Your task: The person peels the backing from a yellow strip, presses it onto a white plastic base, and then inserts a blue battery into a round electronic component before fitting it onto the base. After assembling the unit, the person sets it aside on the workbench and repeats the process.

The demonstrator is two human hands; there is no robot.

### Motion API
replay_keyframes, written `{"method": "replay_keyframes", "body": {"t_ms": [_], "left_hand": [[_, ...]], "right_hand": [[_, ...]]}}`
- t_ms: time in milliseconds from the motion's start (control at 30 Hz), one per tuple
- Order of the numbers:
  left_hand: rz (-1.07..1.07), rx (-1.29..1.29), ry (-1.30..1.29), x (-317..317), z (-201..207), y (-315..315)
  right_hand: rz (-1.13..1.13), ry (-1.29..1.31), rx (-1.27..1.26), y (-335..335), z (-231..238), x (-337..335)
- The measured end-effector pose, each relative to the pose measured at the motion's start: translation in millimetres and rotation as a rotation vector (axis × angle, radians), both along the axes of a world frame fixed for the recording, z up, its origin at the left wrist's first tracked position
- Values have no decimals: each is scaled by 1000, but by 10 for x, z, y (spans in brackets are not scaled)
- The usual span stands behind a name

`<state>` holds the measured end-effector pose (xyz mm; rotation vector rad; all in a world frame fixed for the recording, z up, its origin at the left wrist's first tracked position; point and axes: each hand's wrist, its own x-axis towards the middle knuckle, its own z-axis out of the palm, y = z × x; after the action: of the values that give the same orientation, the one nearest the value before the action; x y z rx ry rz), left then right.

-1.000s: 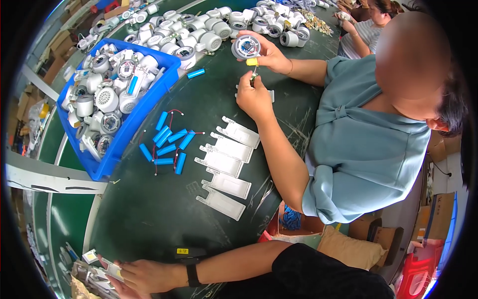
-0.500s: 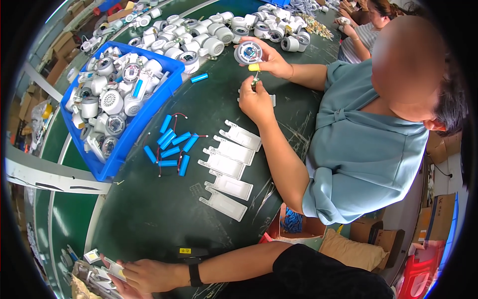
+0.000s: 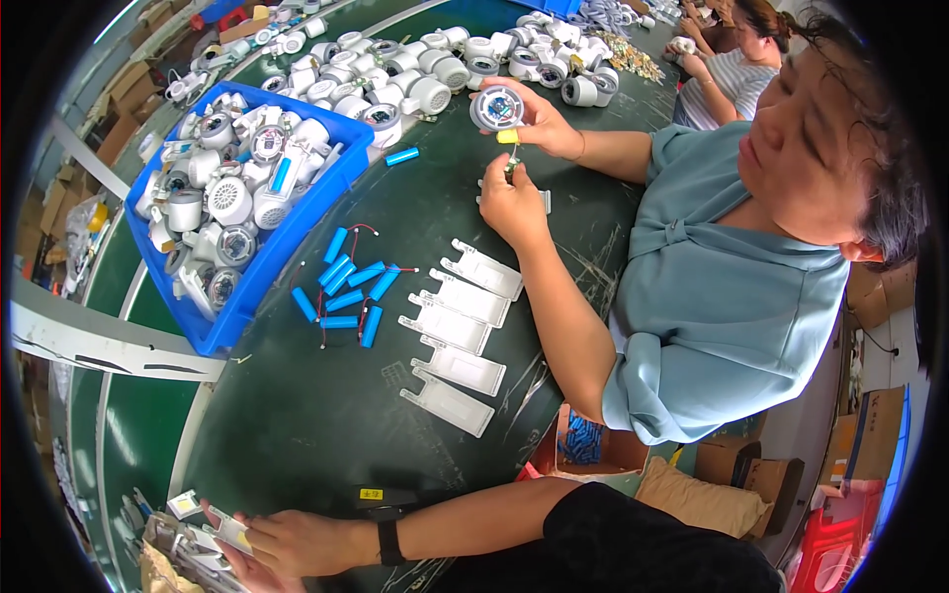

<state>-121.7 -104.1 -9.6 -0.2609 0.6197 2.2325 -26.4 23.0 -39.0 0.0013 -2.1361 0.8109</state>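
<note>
My left hand (image 3: pixel 292 542) reaches out to the lower left over the dark green table (image 3: pixel 326 425), a black watch on its wrist. Its fingers close on a small flat white plastic piece (image 3: pixel 230 531) at a heap of small parts (image 3: pixel 173 549) by the table's edge. My right hand is out of the picture. Across from me a co-worker in a teal shirt (image 3: pixel 722 296) holds a round white device (image 3: pixel 497 107) in one hand. Their other hand (image 3: pixel 514 203) works a small tool with a yellow top (image 3: pixel 508 138) just under it.
A blue bin (image 3: pixel 222 326) full of round white devices stands at the left. Several blue battery cells (image 3: pixel 346 292) and a row of white flat plates (image 3: pixel 455 336) lie mid-table. More white devices (image 3: pixel 435 69) crowd the far end, where another person (image 3: pixel 732 69) sits.
My left hand stays at the heap of parts with little shift. The co-worker's hands keep to the round device, and their head has moved a little.
</note>
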Motion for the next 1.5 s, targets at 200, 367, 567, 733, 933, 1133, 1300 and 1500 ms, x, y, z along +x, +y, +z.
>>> {"method": "replay_keyframes", "body": {"t_ms": [200,367,567,733,933,1133,1300,1500], "left_hand": [[53,-271,312,41,-30,-30],[-289,103,249,-91,-82,-32],[-273,77,252,-122,-135,-70],[-254,46,224,-159,-175,-120],[-246,38,206,-178,-187,-142],[-255,63,211,-138,-128,-90],[-80,-116,226,53,35,45],[-195,213,44,-55,-56,-22]], "right_hand": [[-38,50,25,32,37,17],[-17,37,15,58,55,27],[-27,54,16,69,64,31],[-7,53,-2,60,56,26],[-9,45,-2,64,61,30],[-24,56,0,69,81,40],[-10,60,-21,61,61,32],[-32,56,12,52,74,24]]}}
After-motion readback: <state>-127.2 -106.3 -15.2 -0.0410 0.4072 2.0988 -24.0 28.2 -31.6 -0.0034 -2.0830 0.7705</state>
